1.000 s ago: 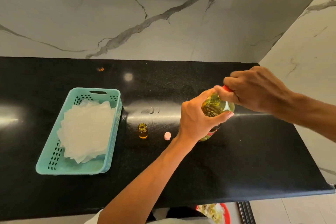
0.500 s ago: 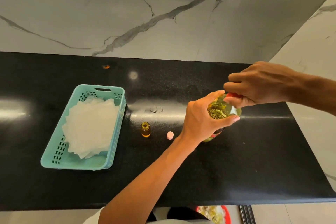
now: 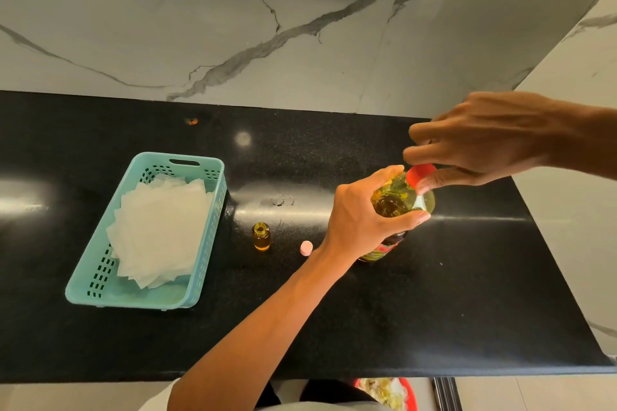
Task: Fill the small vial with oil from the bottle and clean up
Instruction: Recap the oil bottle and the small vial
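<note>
A clear bottle of yellow oil (image 3: 400, 202) stands upright on the black counter (image 3: 434, 294), right of centre. My left hand (image 3: 364, 213) is wrapped around its shoulder. My right hand (image 3: 480, 143) reaches in from the right, thumb and fingers pinching the red cap (image 3: 420, 173) on the bottle's neck. The small amber vial (image 3: 261, 237) stands uncapped to the left and holds oil. Its pink cap (image 3: 306, 247) lies on the counter between the vial and my left wrist.
A teal plastic basket (image 3: 100, 264) with a stack of white tissues (image 3: 160, 230) sits at the left. Marble walls close off the back and the right side. A red bin (image 3: 412, 394) shows below the counter's front edge.
My right hand has opened up over the cap, so the red cap shows more. The bottle and my left hand have stayed in place; the camera shifted a little.
</note>
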### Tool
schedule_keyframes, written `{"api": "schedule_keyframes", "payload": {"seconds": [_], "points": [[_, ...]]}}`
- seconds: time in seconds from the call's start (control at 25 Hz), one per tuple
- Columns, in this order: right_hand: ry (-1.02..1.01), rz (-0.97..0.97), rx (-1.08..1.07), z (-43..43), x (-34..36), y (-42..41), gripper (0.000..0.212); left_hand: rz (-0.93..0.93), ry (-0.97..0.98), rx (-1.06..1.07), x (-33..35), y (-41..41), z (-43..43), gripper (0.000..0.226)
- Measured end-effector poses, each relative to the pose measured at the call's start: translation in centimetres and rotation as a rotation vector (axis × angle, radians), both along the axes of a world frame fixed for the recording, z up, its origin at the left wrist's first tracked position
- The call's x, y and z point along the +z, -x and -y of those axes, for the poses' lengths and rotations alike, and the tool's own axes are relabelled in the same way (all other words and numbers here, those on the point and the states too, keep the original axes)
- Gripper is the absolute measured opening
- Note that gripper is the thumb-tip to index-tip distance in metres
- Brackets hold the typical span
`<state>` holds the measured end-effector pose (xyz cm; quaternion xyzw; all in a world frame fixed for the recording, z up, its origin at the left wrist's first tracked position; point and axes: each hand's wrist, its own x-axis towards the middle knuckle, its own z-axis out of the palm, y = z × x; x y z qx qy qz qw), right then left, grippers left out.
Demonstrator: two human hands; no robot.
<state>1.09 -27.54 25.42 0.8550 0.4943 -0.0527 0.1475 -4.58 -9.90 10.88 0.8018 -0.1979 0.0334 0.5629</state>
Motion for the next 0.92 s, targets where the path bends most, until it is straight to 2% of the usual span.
{"api": "schedule_keyframes", "payload": {"seconds": [0.04, 0.12, 0.2, 0.32, 0.4, 0.48, 0.56, 0.6, 0.64, 0.72, 0.8, 0.84, 0.92], "points": [[0.047, -0.064, -0.046, -0.1, -0.1, 0.1, 0.051, 0.002, 0.006, 0.002, 0.0, 0.0, 0.1, 0.059], [0.030, -0.134, -0.069, -0.6, -0.7, 0.4, 0.059, 0.025, 0.020, 0.008, -0.2, 0.2, 0.2, 0.057], [-0.046, -0.015, -0.041, -0.5, -1.9, 1.2, 0.077, 0.041, 0.015, 0.037, -0.4, 0.4, 0.2, 0.056], [-0.047, 0.146, -0.387, -1.8, -3.6, 3.3, 0.082, 0.020, 0.038, 0.035, -0.4, 0.1, 0.2, 0.055], [0.029, 0.099, -0.630, -3.0, -3.9, 3.7, 0.073, 0.030, 0.040, 0.011, -0.4, 0.2, 0.2, 0.055], [0.001, 0.027, -0.559, -2.5, -2.9, 3.0, 0.073, 0.022, 0.050, -0.011, -0.4, 0.4, 0.1, 0.053], [-0.031, 0.080, -0.234, -0.9, -0.9, 1.7, 0.078, -0.009, 0.022, -0.015, -0.5, 0.3, 0.1, 0.056], [-0.046, 0.101, -0.060, -0.2, -0.2, 1.0, 0.072, -0.024, 0.008, -0.010, -0.5, 0.2, 0.1, 0.058], [-0.022, 0.068, -0.001, 0.2, 0.0, 0.7, 0.063, -0.035, 0.001, -0.013, -0.4, 0.1, 0.2, 0.059], [0.053, -0.001, 0.032, 0.6, -0.2, 0.4, 0.053, -0.047, 0.009, -0.023, -0.5, 0.2, 0.3, 0.060], [0.029, 0.000, 0.052, 0.3, -0.8, 0.6, 0.056, -0.023, 0.022, -0.005, -0.6, 0.5, 0.3, 0.062], [-0.014, 0.043, 0.043, 0.3, -1.2, 1.0, 0.060, -0.009, 0.028, 0.010, -0.6, 0.5, 0.3, 0.062], [-0.050, 0.160, -0.106, -0.6, -2.5, 2.6, 0.061, -0.007, 0.050, 0.024, -0.5, 0.4, 0.3, 0.058]]}}
